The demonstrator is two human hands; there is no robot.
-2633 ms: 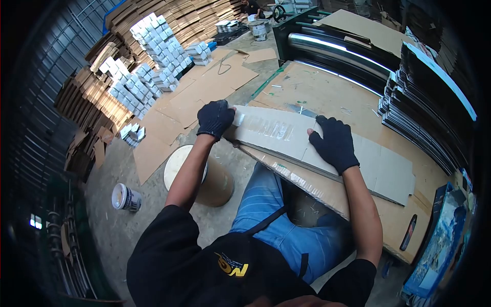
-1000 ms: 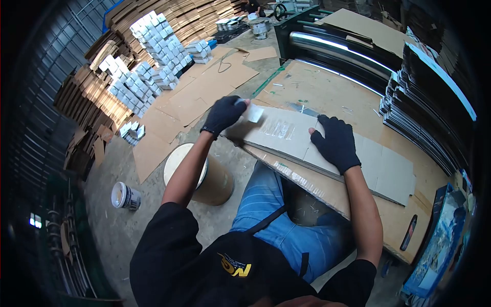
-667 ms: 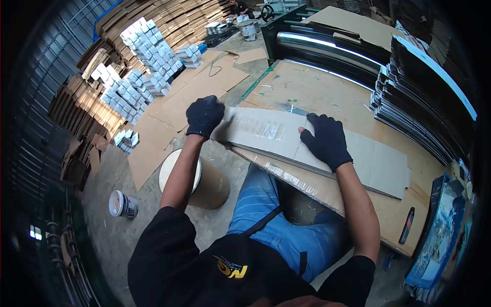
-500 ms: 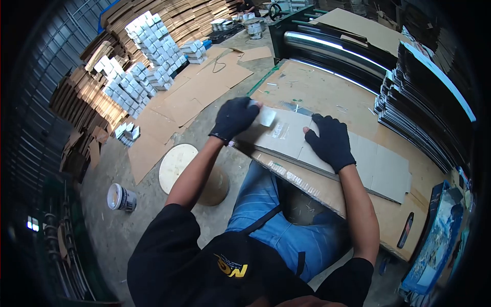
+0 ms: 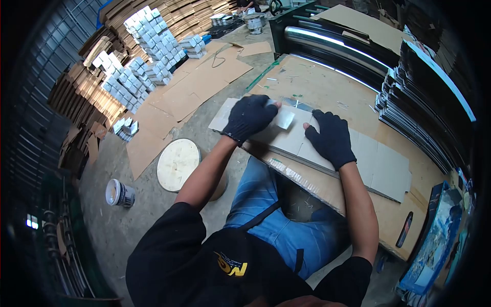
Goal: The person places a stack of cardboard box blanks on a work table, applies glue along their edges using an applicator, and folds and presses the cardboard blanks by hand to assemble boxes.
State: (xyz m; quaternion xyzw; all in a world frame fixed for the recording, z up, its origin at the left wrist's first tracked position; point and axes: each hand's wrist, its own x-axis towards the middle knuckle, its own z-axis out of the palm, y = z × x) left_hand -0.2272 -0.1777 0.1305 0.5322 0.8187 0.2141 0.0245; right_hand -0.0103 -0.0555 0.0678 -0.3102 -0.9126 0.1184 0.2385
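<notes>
Long grey cardboard strips, apparently in a thin stack, lie along the near edge of the wooden table, their left end jutting past its corner. My left hand, in a black glove with a bare thumb tip, is closed around a small flat silvery piece, blurred and scraper-like. That piece sits at the top strip's surface; whether it touches is unclear. My right hand, gloved likewise, lies flat on the cardboard with thumb apart. It holds nothing.
A roller machine stands behind the table. Dark sheets are stacked at right, near a cutter knife and a blue tray. A round drum and white bucket stand on the floor at left.
My left hand has moved right along the cardboard with the silvery piece, uncovering the strip's left end. My right hand has stayed in place.
</notes>
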